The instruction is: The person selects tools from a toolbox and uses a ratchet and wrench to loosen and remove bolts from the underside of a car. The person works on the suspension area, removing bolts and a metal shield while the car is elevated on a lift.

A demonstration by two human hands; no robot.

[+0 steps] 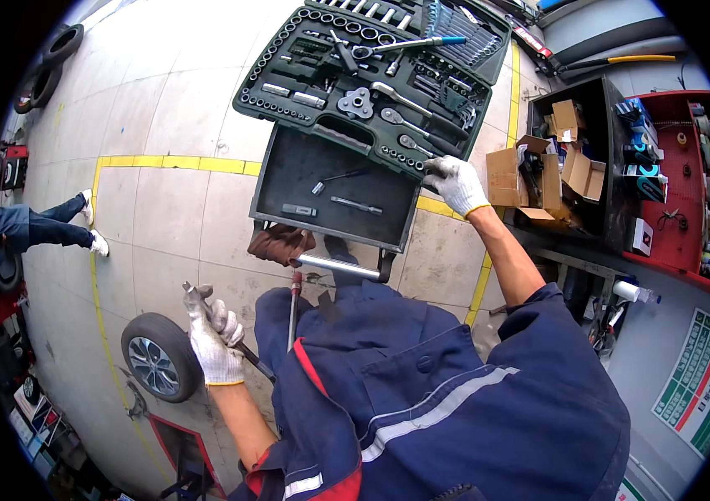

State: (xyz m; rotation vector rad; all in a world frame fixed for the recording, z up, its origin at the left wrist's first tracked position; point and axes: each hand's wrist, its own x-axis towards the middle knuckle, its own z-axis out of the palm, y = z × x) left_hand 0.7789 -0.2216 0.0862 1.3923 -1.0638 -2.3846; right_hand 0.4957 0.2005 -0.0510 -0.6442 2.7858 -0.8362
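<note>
My left hand [214, 334], in a white knit glove, is closed around a ratchet with a dark handle [255, 361]; its metal head shows above the fingers. My right hand [457, 184], also gloved, is at the near right corner of a green socket set case [346, 134], fingers bent together; what they pinch is hidden. The case lies spread with sockets, ratchets and combination wrenches [463, 37]. A ratchet with a blue handle end [421, 42] lies across it. Below the case, an open black drawer [275, 179] holds a few small tools. A metal bar [293, 313] stands against my clothing.
A brown cloth [280, 244] hangs by the cart's silver handle [340, 267]. To the right are open cardboard boxes [505, 177] and a red shelf [680, 175]. A wheel [157, 357] lies at left; farther off, another person's legs [58, 227] show.
</note>
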